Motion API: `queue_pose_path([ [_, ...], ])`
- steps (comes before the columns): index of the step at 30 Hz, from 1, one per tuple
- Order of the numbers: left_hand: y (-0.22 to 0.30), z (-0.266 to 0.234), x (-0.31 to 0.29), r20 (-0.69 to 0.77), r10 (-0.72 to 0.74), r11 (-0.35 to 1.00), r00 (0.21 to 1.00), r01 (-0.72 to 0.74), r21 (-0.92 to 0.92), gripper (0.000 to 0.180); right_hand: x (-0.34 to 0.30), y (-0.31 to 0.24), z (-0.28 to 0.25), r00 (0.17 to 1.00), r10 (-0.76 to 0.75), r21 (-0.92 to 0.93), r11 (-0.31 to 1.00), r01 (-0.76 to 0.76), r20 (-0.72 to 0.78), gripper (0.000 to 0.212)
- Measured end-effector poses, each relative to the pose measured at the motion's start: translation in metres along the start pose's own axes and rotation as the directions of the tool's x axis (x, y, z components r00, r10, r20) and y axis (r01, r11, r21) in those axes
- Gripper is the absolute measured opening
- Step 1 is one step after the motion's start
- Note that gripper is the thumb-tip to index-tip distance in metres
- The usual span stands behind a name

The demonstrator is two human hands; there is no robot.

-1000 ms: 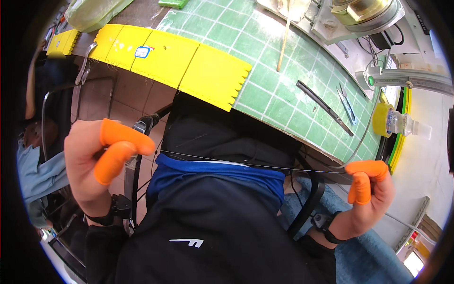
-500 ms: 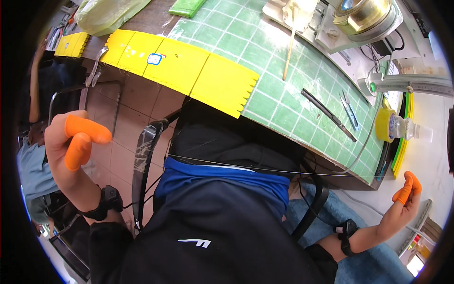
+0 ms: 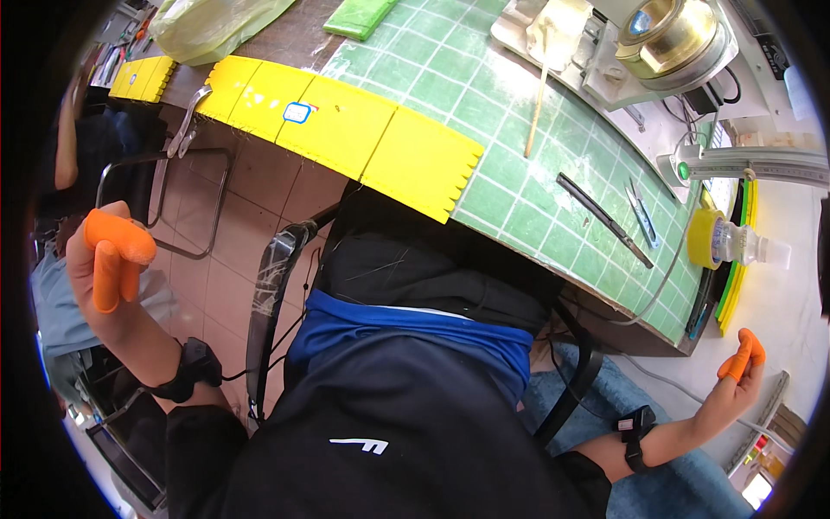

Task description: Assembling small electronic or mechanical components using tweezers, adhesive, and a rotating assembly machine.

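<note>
My left hand (image 3: 111,259) is raised at the far left, out beyond the chair armrest. Orange finger cots cover its thumb and forefinger, which are curled together. Far to the right, past the table corner, my right hand (image 3: 740,370) also has orange finger cots, with the fingertips pinched. Whatever either hand holds is too fine to see. A few thin strands (image 3: 377,265) lie on my dark trousers. Nearest ahead is a long yellow strip (image 3: 346,121) with notched ends and a small label, lying along the table's front edge. Fine fibres hang from its near edge.
On the green tiled table (image 3: 510,186) are a black utility knife (image 3: 603,219), tweezers (image 3: 641,216), a thin stick (image 3: 536,112), a tape roll (image 3: 705,238) and a brass-coloured device (image 3: 670,43). Black chair armrests (image 3: 275,294) flank me. Another person (image 3: 69,303) sits at left.
My left hand has shifted outward to the left and turned slightly. The right hand is a little lower. A thin line stretched across my lap toward the right no longer shows.
</note>
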State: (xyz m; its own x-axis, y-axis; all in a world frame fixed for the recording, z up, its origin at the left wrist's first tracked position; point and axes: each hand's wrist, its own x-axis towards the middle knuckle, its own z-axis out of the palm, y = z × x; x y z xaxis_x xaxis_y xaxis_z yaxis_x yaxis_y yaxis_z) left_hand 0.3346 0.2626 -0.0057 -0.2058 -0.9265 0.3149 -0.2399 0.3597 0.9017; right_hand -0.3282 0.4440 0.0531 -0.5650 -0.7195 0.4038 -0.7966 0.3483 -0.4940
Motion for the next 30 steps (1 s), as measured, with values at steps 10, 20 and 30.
queue_pose_path([
  [10,0.043,0.182,0.056,0.402,0.127,0.956,0.907,-0.004,-0.293,0.080,-0.048,-0.117,0.072,0.811,-0.558,0.233,0.824,0.517,0.176,0.040],
  [20,0.057,0.280,0.027,0.830,0.264,0.755,0.492,0.431,-0.495,0.034,-0.048,-0.172,0.116,0.567,-0.689,0.891,0.386,-0.240,0.452,0.021],
  [30,0.063,0.179,0.069,0.501,-0.055,0.949,0.864,0.201,-0.243,0.015,-0.021,-0.116,0.120,0.883,-0.247,0.892,-0.118,-0.436,0.399,0.021],
])
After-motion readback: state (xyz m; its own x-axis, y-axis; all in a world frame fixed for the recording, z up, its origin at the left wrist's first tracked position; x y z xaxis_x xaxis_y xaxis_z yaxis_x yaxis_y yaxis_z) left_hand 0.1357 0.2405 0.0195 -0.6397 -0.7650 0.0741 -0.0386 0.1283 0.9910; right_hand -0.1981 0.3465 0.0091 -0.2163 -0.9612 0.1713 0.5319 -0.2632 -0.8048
